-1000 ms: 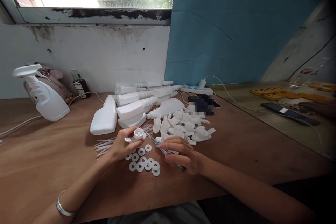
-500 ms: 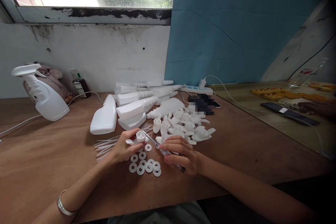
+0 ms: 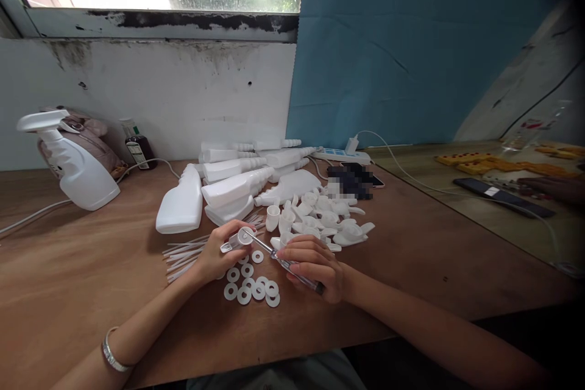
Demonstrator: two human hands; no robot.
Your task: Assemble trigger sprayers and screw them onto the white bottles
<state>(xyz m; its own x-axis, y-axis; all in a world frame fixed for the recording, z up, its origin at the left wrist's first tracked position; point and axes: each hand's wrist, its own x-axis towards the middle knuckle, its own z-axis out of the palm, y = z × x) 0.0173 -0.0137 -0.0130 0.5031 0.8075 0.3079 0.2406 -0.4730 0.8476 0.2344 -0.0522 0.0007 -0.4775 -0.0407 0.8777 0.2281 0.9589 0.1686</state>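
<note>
My left hand (image 3: 223,251) is closed around a white spray nozzle head (image 3: 245,236), its round open end turned up toward me. My right hand (image 3: 315,265) grips the clear handle of a screwdriver (image 3: 287,263). The thin metal shaft points up and left, and its tip is at the nozzle head's opening; how deep it reaches I cannot tell. Several flat white ring washers (image 3: 244,295) lie on the table just below my hands. A pile of white spray heads (image 3: 329,219) sits beyond my right hand, and thin white tubes (image 3: 183,259) lie left of my left hand.
White bottles (image 3: 237,186) are heaped at the back, beside an upright bottle with a sprayer (image 3: 86,173). A dark sauce bottle (image 3: 141,149) stands by the wall. Behind the spray heads are a power strip (image 3: 345,156) and a cable. Another person's hand (image 3: 555,187) shows at far right.
The nozzle head has tilted so its opening faces me more. The screwdriver's tip has shifted slightly at the opening, and my right fingers have moved a little on its handle.
</note>
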